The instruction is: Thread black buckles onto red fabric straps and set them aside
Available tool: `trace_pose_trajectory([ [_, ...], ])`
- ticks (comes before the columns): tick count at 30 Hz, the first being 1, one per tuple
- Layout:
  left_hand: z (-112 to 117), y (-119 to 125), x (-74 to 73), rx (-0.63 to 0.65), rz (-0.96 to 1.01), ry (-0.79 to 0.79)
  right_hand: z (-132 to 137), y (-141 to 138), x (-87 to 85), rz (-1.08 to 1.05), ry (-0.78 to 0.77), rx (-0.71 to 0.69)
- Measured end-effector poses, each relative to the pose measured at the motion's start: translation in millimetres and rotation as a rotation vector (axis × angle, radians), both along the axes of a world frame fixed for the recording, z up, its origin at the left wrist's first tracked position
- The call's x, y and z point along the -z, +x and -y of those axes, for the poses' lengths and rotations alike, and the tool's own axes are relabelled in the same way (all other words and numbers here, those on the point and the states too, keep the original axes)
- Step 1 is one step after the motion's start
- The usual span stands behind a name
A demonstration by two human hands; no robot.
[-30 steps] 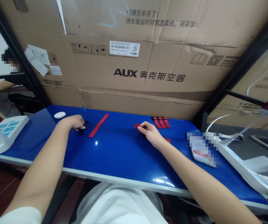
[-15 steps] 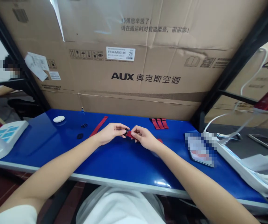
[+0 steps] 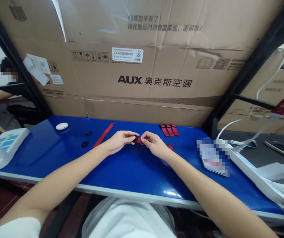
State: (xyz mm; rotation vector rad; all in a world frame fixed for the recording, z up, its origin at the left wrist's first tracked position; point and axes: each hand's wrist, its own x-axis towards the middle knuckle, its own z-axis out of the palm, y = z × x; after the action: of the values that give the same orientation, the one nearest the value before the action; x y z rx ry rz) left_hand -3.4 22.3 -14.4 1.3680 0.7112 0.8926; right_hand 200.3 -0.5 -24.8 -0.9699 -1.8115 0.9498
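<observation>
Over the middle of the blue table [image 3: 132, 175], my left hand [image 3: 121, 141] pinches a small black buckle [image 3: 135, 139]. My right hand [image 3: 153, 142] grips a short red strap [image 3: 139, 140] that meets the buckle; whether it passes through cannot be made out. A long red strap [image 3: 104, 135] lies to the left of my left hand, with a black buckle piece [image 3: 85, 144] and another small black part [image 3: 88, 133] beyond it. Behind my right hand lie several red straps with black ends [image 3: 169, 130]. Part of another red piece [image 3: 170, 147] shows beside my right wrist.
A large cardboard box panel [image 3: 132, 109] stands along the table's back edge. At the right lie a phone [image 3: 213, 162] and a white power strip [image 3: 253, 178] with cables. A white device [image 3: 8, 145] and a white oval object [image 3: 62, 126] are on the left. Another person sits far left.
My hands have drawn slightly apart, and more of the black buckle and red strap shows between them. The view has shifted a little; the parts on the table lie as before.
</observation>
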Motion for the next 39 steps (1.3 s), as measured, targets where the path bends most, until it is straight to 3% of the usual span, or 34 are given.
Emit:
trace_pose_trajectory([
  [9, -0.4, 2.2, 0.0, -0.045, 0.068, -0.121, 0.5, 1.2, -1.1, 0.065, 0.161, 0.041],
  [16, 2.7, 11.0, 6.3, -0.028, 0.088, -0.136, 0.7, -8.3, 4.2, -0.301, -0.080, -0.097],
  [20, 4.1, 12.5, 4.9, -0.019, 0.066, -0.133, 1.6, -11.0, 3.4, -0.205, -0.058, -0.049],
  [22, 3.3, 12.0, 4.0, -0.049, -0.022, -0.059, -0.2, -7.4, 1.6, -0.152, -0.021, 0.008],
  [27, 2.9, 11.3, 2.9, -0.270, -0.358, 0.320, -5.8, 3.9, -0.7, -0.026, 0.071, 0.022],
  [30, 7.5, 12.3, 2.7, -0.317, -0.449, 0.453, -4.8, 3.2, 0.7, 0.104, 0.142, 0.085],
  [35, 17.9, 15.7, 1.8, -0.319, -0.492, 0.550, 0.4, -3.0, 1.8, 0.203, 0.217, 0.147],
  [39, 21.4, 17.4, -1.5, -0.282, -0.476, 0.526, 2.1, -5.4, 1.6, 0.189, 0.216, 0.169],
])
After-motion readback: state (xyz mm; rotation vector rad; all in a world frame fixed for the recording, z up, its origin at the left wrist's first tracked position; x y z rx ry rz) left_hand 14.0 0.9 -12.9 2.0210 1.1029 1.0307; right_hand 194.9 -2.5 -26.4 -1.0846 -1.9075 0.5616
